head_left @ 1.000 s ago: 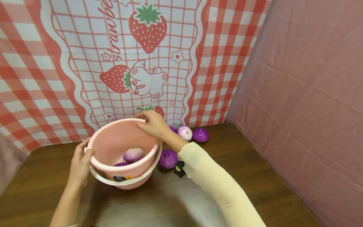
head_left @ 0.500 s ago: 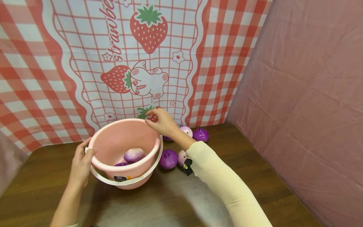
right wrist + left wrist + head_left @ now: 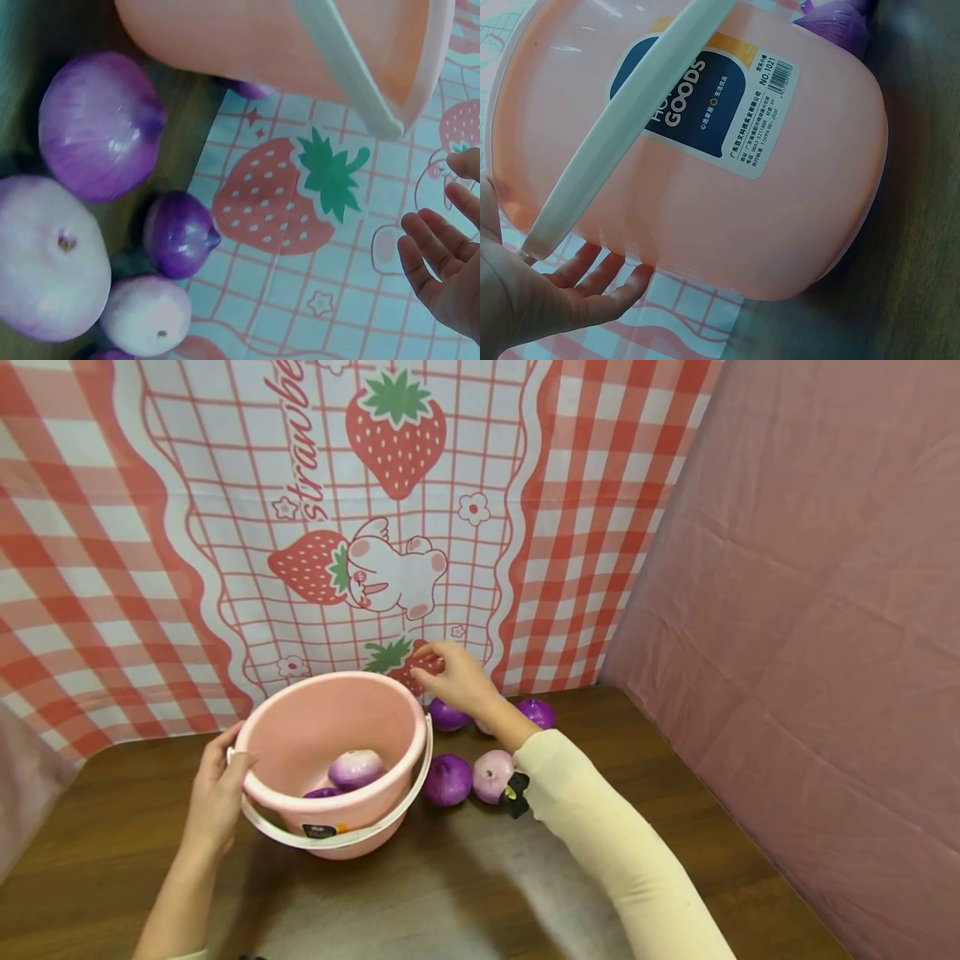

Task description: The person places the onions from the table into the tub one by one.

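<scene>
At least two onions point(image 3: 356, 770) sit in the pink bucket point(image 3: 337, 706), just to the right of the left hand point(image 3: 213, 785). That hand grips the rim, thumb over the edge and fingers outside. The right hand point(image 3: 459, 681) holds nothing. Its fingers are bent a little, in front of the strawberry cloth point(image 3: 396, 435), past the far right side of the bucket.

Only one side of the bucket is held, so a hard pull by the left hand could tip it and make the onions roll out. I can't tell if its bottom sits flat on the table point(image 3: 622, 760). The white handle point(image 3: 626, 120) hangs down with one end by the left hand, and a finger could get caught there.

More onions lie on the table nearer the person than the right hand, like the purple onion point(image 3: 448, 780) and the pale onion point(image 3: 491, 775) beside it. They are round, so a bump from the right sleeve point(image 3: 600, 827) could roll them. The black box point(image 3: 515, 795) on that wrist looks close enough to knock the pale one.
</scene>
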The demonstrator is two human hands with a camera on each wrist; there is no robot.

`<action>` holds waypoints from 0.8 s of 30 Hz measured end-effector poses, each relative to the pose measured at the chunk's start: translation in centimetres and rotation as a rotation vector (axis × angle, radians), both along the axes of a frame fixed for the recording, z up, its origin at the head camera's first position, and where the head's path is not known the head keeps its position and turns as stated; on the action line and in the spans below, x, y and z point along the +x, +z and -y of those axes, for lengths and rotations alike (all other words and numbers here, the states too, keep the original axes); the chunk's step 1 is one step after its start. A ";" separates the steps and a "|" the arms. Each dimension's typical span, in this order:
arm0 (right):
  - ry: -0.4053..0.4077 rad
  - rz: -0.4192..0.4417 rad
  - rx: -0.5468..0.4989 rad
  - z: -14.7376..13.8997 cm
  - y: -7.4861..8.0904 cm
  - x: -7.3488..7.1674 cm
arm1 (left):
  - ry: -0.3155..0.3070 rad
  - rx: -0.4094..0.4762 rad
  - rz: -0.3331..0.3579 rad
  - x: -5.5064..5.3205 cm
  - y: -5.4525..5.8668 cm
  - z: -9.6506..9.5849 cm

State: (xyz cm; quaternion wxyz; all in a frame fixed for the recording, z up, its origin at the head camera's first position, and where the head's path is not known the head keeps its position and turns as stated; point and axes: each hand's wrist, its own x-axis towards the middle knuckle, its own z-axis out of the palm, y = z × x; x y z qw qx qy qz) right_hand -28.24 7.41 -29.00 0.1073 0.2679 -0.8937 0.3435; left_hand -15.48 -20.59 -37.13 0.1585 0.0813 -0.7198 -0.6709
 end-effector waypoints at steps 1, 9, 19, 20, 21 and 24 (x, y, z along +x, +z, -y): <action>-0.010 0.001 0.014 -0.2 0.0 0.0 | 0.002 -0.003 -0.001 0.0 0.0 0.0; -0.062 -0.009 0.047 -2.2 -0.3 -0.2 | -0.014 0.021 -0.009 -0.1 -0.1 0.1; -0.102 -0.014 0.033 -4.5 -0.9 -0.9 | -0.020 0.027 -0.016 0.0 -0.1 0.0; -0.107 -0.011 0.034 -4.7 -1.0 -0.9 | -0.021 0.031 -0.019 0.0 -0.1 0.0; -0.110 -0.006 0.032 -4.9 -1.1 -1.0 | -0.019 0.031 -0.021 0.0 -0.1 0.1; -0.123 -0.003 0.036 -5.4 -1.3 -1.1 | -0.020 0.037 -0.033 0.0 -0.2 0.1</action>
